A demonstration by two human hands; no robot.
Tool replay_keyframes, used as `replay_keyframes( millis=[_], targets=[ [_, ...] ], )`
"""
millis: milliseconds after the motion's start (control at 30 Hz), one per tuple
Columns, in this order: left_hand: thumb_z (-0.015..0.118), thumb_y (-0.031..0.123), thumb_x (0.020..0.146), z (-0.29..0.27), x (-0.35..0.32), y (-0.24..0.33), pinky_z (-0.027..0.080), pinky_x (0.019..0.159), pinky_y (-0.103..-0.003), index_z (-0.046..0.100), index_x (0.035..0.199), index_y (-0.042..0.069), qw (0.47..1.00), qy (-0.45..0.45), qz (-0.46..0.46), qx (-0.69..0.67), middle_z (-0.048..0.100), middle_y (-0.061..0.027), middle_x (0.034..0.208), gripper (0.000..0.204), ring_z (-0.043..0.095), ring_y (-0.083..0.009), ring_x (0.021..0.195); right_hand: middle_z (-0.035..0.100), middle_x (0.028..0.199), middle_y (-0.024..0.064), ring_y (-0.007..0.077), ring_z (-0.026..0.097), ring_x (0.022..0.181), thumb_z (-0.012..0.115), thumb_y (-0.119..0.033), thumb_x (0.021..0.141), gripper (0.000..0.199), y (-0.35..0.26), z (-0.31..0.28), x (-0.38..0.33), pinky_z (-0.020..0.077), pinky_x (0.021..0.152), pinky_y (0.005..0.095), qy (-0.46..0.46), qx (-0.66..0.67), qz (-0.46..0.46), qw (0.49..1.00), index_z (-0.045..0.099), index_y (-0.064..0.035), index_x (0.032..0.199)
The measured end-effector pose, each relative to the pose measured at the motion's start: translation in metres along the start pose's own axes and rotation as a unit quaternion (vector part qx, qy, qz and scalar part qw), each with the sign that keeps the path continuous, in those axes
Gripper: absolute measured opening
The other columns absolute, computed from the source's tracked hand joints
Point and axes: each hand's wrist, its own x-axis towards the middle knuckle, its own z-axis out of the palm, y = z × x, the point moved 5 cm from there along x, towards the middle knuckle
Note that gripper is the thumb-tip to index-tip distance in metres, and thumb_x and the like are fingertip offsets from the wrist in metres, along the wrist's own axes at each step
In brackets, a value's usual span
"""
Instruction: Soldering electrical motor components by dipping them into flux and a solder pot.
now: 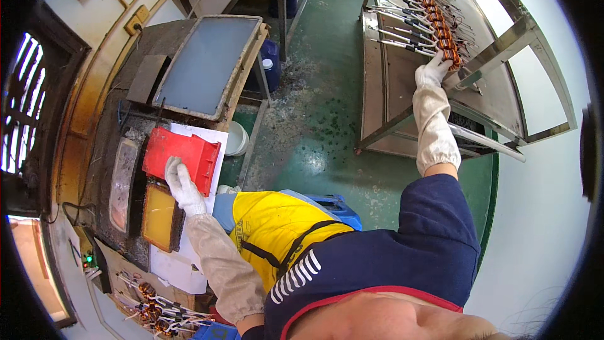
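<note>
My right hand (pixel 433 70), in a white glove, reaches to the upper right and closes on the copper-wound coil (pixel 450 59) at the near end of a long row. The coils lie on a metal rack (pixel 372 94), with white-and-black leads sticking out to the side. On the left, my left hand (pixel 183 187), also gloved, is over the near side of a red plastic bin (pixel 179 154). Its fingers stretch along the bin, apparently with nothing held; the glove hides part of the bin's edge.
Beside the bin, the workbench carries a tray of yellow material (pixel 160 216), a narrow metal-rimmed tray (pixel 124 182) and a large grey-topped tray (pixel 204 66). More coils (pixel 153 311) lie at lower left. A white bucket (pixel 236 139) and blue jug (pixel 270 70) stand below. A metal bar (pixel 484 141) juts from the rack.
</note>
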Motion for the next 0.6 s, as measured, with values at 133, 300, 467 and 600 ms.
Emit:
replay_keyframes(
  millis=[133,300,467,600],
  targets=[
    [0.055,0.018,0.095,-0.002,-0.001,0.001,0.033,0.108,-0.038,0.060,0.112,-0.003,1.000,0.005,0.002,0.020,0.049,-0.0146,0.131,0.027,0.046,-0.0247,0.123,0.022,0.146,0.0357,0.0515,0.031,0.131,0.056,-0.013,0.082,0.072,0.002,0.015,-0.074,0.0302,0.110,0.0484,-0.058,0.055,-0.095,0.992,0.024,-0.0052,0.146],
    [0.063,0.007,0.089,0.003,0.000,0.006,0.043,0.100,-0.034,0.062,0.107,0.004,0.998,0.004,0.032,0.057,0.054,-0.0099,0.123,0.018,0.053,-0.0213,0.114,0.024,0.149,0.0288,0.0486,0.047,0.120,0.059,-0.025,0.083,0.073,0.012,0.049,-0.277,0.0443,0.099,0.0496,-0.418,0.017,-0.180,0.890,0.025,-0.0172,0.147],
    [0.063,0.012,0.092,-0.003,-0.016,0.013,0.048,0.092,-0.030,0.061,0.109,0.005,0.998,0.008,-0.056,-0.039,0.064,-0.0052,0.105,0.018,0.059,-0.0154,0.100,0.049,0.129,0.0187,0.0374,0.053,0.115,0.064,-0.019,0.080,0.056,-0.045,0.039,-0.440,0.0469,0.096,0.0428,-0.649,0.084,-0.367,0.662,0.046,-0.0100,0.133],
    [0.059,0.017,0.094,-0.030,-0.056,0.024,0.048,0.089,-0.028,0.064,0.105,0.004,0.994,0.046,-0.089,-0.049,0.066,-0.0042,0.101,0.017,0.060,-0.0129,0.096,0.061,0.112,0.0139,0.0246,0.062,0.101,0.061,-0.009,0.086,0.038,-0.130,0.010,-0.493,0.0490,0.090,0.0319,-0.669,0.264,-0.409,0.562,0.056,-0.0056,0.124]
  ],
)
